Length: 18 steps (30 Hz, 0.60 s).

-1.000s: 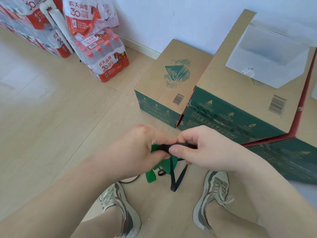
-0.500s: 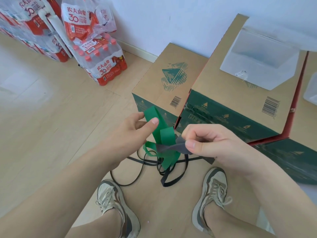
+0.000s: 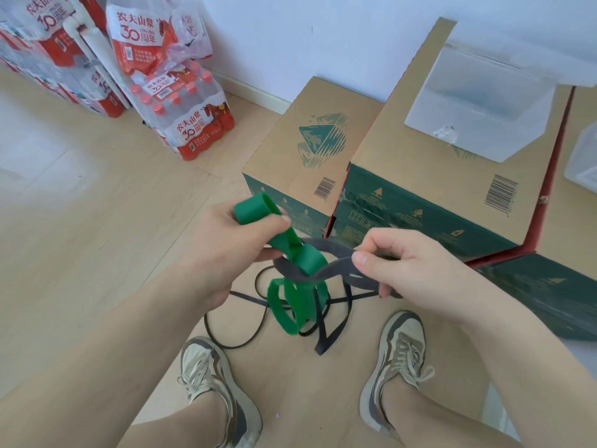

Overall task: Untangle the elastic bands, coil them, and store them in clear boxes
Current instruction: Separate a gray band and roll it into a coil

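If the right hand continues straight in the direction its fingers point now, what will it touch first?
Probably the green band, looped just beyond where the right hand pinches the grey band; the left hand, gripping the green band, comes after. Depth is hard to judge from one view.

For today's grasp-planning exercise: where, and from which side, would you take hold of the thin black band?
Probably its open loop beside the left shoe, pinched from above-left: there the thin black band lies alone on the floor, clear of the green band and grey band.
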Each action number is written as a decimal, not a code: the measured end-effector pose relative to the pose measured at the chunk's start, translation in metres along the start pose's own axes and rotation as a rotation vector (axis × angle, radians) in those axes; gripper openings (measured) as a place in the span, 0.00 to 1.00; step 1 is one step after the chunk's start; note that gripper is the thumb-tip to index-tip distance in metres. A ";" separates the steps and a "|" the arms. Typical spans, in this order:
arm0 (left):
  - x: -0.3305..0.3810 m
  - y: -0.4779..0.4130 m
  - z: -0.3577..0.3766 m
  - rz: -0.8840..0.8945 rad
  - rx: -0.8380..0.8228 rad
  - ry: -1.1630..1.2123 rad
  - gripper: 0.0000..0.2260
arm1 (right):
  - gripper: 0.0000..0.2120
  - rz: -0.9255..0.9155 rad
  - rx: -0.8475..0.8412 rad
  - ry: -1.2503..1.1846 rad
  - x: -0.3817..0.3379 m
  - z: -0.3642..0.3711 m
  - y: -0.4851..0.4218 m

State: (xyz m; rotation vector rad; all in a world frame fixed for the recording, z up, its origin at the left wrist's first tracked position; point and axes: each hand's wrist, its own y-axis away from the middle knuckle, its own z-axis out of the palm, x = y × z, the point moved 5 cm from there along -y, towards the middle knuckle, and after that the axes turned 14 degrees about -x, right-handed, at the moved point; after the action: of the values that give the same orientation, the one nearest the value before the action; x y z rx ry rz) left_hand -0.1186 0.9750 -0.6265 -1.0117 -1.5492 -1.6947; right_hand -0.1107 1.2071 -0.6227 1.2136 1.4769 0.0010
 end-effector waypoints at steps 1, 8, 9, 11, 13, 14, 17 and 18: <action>0.003 0.001 -0.001 0.023 -0.006 0.028 0.07 | 0.12 0.027 0.012 0.039 0.001 0.001 0.000; -0.009 0.007 0.013 -0.081 -0.238 -0.522 0.21 | 0.11 -0.214 0.008 -0.199 -0.019 0.011 -0.002; -0.009 0.006 0.012 -0.080 -0.240 -0.568 0.23 | 0.11 -0.239 0.015 -0.215 -0.020 0.011 -0.002; -0.007 0.006 0.008 -0.072 -0.243 -0.561 0.22 | 0.10 -0.264 0.029 -0.229 -0.021 0.010 -0.002; -0.006 0.008 0.005 -0.083 -0.282 -0.466 0.19 | 0.09 -0.301 0.023 -0.256 -0.021 0.009 -0.003; -0.005 0.008 0.005 -0.101 -0.301 -0.374 0.19 | 0.09 -0.326 0.017 -0.266 -0.022 0.009 -0.003; -0.009 0.006 0.005 -0.196 -0.248 0.022 0.20 | 0.09 -0.328 0.013 -0.216 -0.023 0.010 -0.005; -0.009 0.004 0.000 -0.186 -0.171 0.055 0.17 | 0.09 -0.308 0.025 -0.179 -0.021 0.010 -0.006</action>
State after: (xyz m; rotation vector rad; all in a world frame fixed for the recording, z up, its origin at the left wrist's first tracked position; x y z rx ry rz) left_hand -0.1107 0.9740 -0.6327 -0.9196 -1.5228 -1.9951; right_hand -0.1115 1.1846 -0.6140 0.9687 1.4940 -0.3264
